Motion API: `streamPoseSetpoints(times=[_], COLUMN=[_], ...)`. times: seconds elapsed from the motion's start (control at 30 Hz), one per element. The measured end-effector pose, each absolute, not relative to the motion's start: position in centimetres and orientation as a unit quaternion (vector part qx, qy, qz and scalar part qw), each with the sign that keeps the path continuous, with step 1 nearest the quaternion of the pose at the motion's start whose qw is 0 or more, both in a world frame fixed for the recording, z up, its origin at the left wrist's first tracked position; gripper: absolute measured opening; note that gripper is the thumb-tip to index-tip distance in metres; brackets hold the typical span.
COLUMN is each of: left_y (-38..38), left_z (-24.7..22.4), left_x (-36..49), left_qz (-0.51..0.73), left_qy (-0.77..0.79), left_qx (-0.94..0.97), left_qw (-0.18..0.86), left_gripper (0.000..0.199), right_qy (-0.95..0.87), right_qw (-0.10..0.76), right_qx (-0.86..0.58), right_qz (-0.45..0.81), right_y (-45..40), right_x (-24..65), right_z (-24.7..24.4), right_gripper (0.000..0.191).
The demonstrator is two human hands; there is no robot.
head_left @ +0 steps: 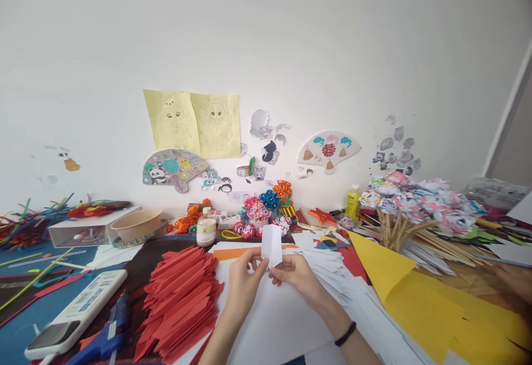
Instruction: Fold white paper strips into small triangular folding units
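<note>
From here I have the left hand (245,281) and right hand (302,279) pinching a creased paper (272,242) at its lower corners, near the white sheet (272,320)'s far edge; folded red pieces (178,304) lie heaped by its left edge; how much folding remains, I cannot tell.

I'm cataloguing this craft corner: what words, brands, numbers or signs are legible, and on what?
"囍", in red, on the white fan.
Too small or blurred: markings on the glass bottle, white box, long white device, yellow bottle, blue tool and flat item by the striped pot.
</note>
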State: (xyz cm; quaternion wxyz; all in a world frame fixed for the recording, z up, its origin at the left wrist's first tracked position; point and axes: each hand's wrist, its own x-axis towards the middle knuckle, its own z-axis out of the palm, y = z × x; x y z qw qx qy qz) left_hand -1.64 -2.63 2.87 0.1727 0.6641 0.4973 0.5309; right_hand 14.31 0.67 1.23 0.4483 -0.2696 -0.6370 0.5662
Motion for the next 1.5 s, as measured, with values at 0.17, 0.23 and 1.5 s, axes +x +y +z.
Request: streamPoseSetpoints(times=[0.17,0.23,1.5], left_y=[-2.9,-3.0,-3.0], left_z=[3.1,3.2,3.0], left_x=[-1.4,-1.3,-1.3], left_qz=[0.533,0.531,0.531], left_qy=[0.5,0.504,0.508], left_qx=[0.666,0.668,0.662], left_qw=[0.151,0.135,0.147], left_gripper=[0.019,0.019,0.031], right_qy=[-0.638,-0.639,-0.657], right_qw=[0.442,0.438,0.456], right_qx=[-0.27,-0.264,-0.282], right_qz=[0.57,0.575,0.53], right_y=[0.4,0.2,0.4], right_x=[14.4,14.5,14.3], right_z=[1.5,1.7,1.9], right_gripper=[0.037,0.036,0.035])
